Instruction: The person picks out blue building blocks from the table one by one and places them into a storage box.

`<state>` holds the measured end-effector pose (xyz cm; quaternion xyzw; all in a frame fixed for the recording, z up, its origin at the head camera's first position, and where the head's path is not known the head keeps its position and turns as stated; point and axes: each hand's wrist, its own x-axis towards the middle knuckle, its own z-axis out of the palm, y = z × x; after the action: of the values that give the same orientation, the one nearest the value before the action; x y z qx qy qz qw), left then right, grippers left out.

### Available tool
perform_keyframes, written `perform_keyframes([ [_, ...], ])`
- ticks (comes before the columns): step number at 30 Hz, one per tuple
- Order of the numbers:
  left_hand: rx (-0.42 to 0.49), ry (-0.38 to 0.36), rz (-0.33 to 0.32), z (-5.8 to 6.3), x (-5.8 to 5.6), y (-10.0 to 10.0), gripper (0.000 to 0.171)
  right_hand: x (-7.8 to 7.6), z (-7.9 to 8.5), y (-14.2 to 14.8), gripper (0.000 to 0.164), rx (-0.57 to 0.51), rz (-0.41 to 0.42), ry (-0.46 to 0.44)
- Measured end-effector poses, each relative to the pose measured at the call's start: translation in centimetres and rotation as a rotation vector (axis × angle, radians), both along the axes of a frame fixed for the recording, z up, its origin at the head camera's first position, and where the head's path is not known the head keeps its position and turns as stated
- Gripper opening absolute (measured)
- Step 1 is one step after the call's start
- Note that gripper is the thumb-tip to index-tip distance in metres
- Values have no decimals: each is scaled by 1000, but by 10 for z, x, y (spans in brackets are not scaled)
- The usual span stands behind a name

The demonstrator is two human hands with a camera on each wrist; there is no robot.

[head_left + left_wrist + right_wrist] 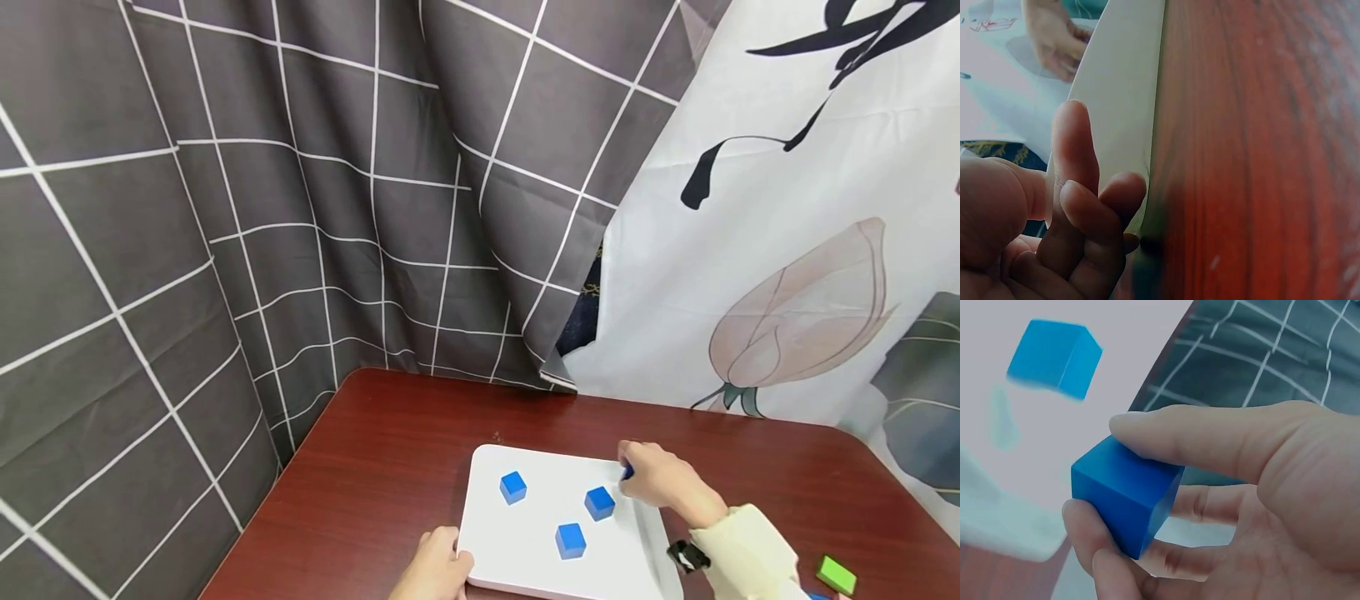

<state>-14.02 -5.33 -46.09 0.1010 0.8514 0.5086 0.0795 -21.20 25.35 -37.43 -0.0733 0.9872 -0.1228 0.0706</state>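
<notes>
My left hand (435,567) grips the left edge of a white tray (517,550); in the left wrist view its fingers (1075,144) lie along the tray's side. Over the tray's far right corner, my right hand (663,479) pinches a blue cube (1125,487) between thumb and fingers. Three more blue cubes rest on the tray: one at the far left (513,487), another nearer the right hand (599,503), and a third closer to the front (570,541).
The tray is on a dark red wooden table (390,467). A green block (836,575) lies right of the tray, with part of a blue piece (817,596) beside the sleeve. Behind hang a grey checked curtain (337,208) and a white printed cloth (675,292).
</notes>
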Motion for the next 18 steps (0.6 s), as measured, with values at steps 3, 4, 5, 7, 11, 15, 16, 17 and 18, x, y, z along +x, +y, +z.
perform_keyframes([
  [3, -5, -1, -3, 0, -1, 0, 8, -5, -4, -17, 17, -12, 24, -11],
  [4, -7, -4, -3, 0, -1, -1, 7, -7, -6, -22, 17, -14, 31, -19],
  [5, -10, -7, -1, 0, -1, -1, 7, -9, -8, -28, 17, -16, 38, -24],
  [7, -19, -11, 2, 0, -1, -1, 7, -11, -11, -38, 18, -13, 50, -35],
  [11, -37, -16, 11, 2, 0, 0, 7, -15, -17, -55, 22, -4, 83, -27],
  [15, -48, -14, 20, 4, 0, 0, 7, -16, -22, -70, 22, -8, 120, -14],
  [16, -49, -14, 21, 4, 0, 0, 7, -16, -23, -73, 22, -8, 128, -18],
  [17, -50, -13, 22, 4, 0, 0, 7, -16, -25, -76, 22, -8, 135, -25],
  [18, -51, -14, 23, 3, 0, 0, 7, -16, -26, -78, 21, -9, 142, -38],
])
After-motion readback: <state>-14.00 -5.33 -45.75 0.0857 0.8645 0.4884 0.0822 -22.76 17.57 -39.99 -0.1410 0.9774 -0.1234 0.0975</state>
